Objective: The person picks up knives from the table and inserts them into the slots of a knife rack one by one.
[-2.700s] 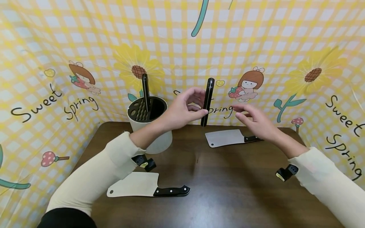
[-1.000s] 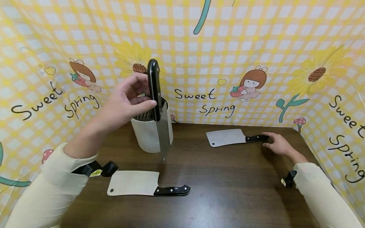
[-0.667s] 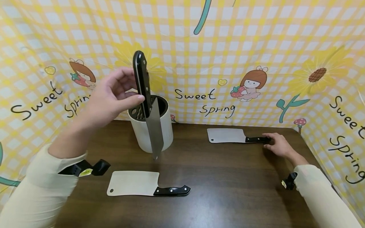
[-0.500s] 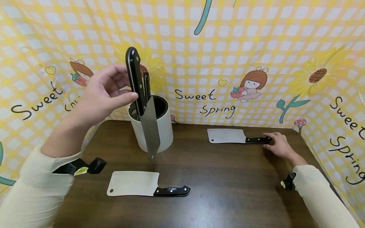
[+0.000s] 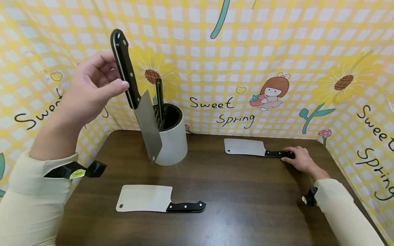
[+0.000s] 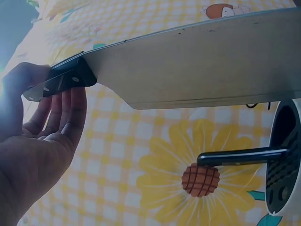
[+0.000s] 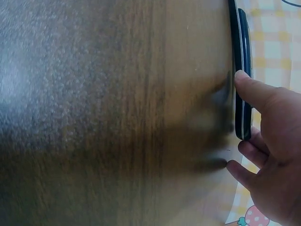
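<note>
My left hand (image 5: 92,80) holds a kitchen knife (image 5: 147,126) by its black riveted handle, thumb on one side and fingers on the other. The broad blade points down, in front of the left side of a white knife holder (image 5: 173,147). In the left wrist view the blade (image 6: 202,66) stretches across toward the holder. At the back right of the table, my right hand (image 5: 300,159) pinches the black handle end of a cleaver (image 5: 244,147) whose blade lies flat, pointing left. The right wrist view has my thumb on that handle (image 7: 242,56).
Another cleaver (image 5: 144,198) lies flat near the front, its handle pointing right. One black-handled knife (image 5: 159,95) stands in the holder's slotted insert. A yellow checked cloth (image 5: 197,68) rises behind and beside the brown wooden table (image 5: 240,194).
My left hand has carried the knife left and up, from right of the holder to its left front. My right hand has come down to the back cleaver's handle, and that cleaver has turned slightly.
</note>
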`<action>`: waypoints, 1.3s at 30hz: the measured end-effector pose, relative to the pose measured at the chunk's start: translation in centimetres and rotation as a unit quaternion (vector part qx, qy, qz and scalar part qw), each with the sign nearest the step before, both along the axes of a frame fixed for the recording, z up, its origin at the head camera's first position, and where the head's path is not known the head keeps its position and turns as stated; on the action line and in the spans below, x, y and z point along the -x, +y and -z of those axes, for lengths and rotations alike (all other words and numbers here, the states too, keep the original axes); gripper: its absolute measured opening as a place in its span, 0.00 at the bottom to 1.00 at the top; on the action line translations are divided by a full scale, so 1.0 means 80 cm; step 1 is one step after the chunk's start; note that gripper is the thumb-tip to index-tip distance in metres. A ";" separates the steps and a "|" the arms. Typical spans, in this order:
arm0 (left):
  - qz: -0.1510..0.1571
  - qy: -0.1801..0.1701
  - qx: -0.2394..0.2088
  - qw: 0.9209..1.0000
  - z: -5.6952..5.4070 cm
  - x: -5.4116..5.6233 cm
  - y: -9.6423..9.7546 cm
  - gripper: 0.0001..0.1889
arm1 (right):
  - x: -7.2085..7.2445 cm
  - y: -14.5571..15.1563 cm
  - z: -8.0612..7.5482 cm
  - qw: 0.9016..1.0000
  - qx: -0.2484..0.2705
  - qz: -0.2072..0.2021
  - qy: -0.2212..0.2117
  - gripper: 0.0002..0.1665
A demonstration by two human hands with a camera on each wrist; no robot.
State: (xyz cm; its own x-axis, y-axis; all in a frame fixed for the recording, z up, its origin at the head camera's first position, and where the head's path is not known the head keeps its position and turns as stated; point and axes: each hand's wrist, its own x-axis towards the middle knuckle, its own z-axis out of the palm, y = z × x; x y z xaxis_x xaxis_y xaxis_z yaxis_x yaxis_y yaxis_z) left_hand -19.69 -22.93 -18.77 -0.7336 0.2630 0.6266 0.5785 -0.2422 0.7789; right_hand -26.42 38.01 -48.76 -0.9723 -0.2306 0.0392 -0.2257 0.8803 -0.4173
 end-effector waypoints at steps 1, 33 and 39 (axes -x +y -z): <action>0.004 -0.003 -0.010 1.000 -0.001 0.002 -0.002 0.23 | 0.000 0.000 0.001 1.000 0.000 0.001 0.001 0.24; -0.025 -0.050 -0.111 0.992 -0.029 0.061 -0.015 0.18 | -0.001 0.002 0.004 1.000 0.009 -0.004 -0.006 0.18; -0.042 -0.075 -0.132 0.987 -0.028 0.073 -0.016 0.17 | -0.002 0.002 0.004 1.000 0.009 0.001 -0.012 0.19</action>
